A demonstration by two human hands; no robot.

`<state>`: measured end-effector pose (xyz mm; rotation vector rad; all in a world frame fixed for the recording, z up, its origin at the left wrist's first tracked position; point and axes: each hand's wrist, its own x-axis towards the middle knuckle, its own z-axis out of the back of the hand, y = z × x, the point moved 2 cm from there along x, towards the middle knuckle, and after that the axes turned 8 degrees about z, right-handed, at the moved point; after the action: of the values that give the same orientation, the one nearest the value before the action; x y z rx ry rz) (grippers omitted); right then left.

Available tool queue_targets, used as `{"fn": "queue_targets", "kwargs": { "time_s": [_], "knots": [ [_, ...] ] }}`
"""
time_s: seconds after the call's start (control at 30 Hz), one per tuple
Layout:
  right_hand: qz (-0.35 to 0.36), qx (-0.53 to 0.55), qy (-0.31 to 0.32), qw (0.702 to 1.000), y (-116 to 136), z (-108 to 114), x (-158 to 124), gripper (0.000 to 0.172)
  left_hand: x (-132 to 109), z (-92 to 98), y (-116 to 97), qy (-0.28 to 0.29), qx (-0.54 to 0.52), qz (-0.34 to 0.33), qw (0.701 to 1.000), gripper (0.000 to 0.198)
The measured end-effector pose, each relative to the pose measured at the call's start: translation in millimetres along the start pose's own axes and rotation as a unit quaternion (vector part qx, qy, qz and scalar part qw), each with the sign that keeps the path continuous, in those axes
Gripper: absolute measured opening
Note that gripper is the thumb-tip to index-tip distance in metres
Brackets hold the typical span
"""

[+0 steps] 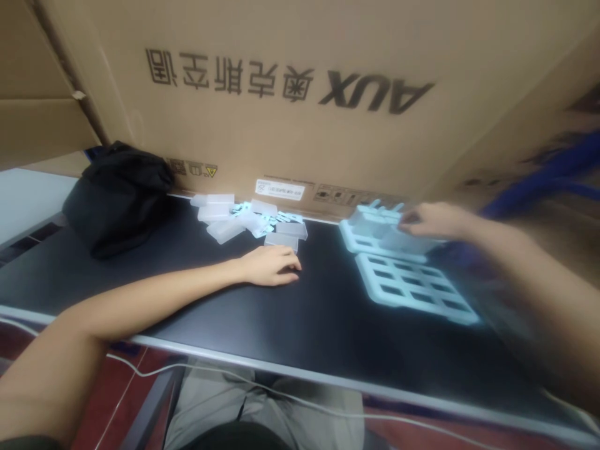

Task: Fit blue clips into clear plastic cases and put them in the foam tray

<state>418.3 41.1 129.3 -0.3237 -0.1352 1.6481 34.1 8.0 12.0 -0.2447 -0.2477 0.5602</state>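
Note:
My left hand (272, 265) rests on the black table with loosely bent fingers and nothing in them. Just beyond its knuckles lies a translucent plastic box (281, 242), one of several in a loose pile with small light-blue plastic pieces (267, 223). My right hand (435, 220), blurred by motion, is over the far light-blue tray (347, 237). Its fingers appear pinched on the top of a translucent box (398, 240) in that tray. Another translucent box (368, 222) stands to its left. A second light-blue tray (377, 294), with rectangular openings, lies nearer me.
A large cardboard box (281, 137) with upside-down print forms a wall behind the black table (304, 337). At the left sits a black cloth bag (119, 200). Blue bars (539, 175) show at the right, and a white cable (304, 406) runs below the front edge.

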Motion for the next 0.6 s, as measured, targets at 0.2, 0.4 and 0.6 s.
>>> {"fn": "queue_targets", "kwargs": {
  "time_s": [0.2, 0.4, 0.6],
  "knots": [
    [-0.048, 0.025, 0.052, 0.997, 10, 9, -7, 0.04, -3, 2.5, -1, -0.044, 0.028, -0.006, 0.999, 0.022],
    [-0.046, 0.043, 0.019, 0.998, 9, 4, -10, 0.041, -6, 7.8, -1, -0.163, 0.08, 0.091, 0.979, 0.036],
    [-0.061, 0.053, 0.033, 0.996, 18, 9, -21, 0.057, -6, 3.6, 4, -0.152, 0.073, 0.119, 0.978, 0.046]
  ]
}}
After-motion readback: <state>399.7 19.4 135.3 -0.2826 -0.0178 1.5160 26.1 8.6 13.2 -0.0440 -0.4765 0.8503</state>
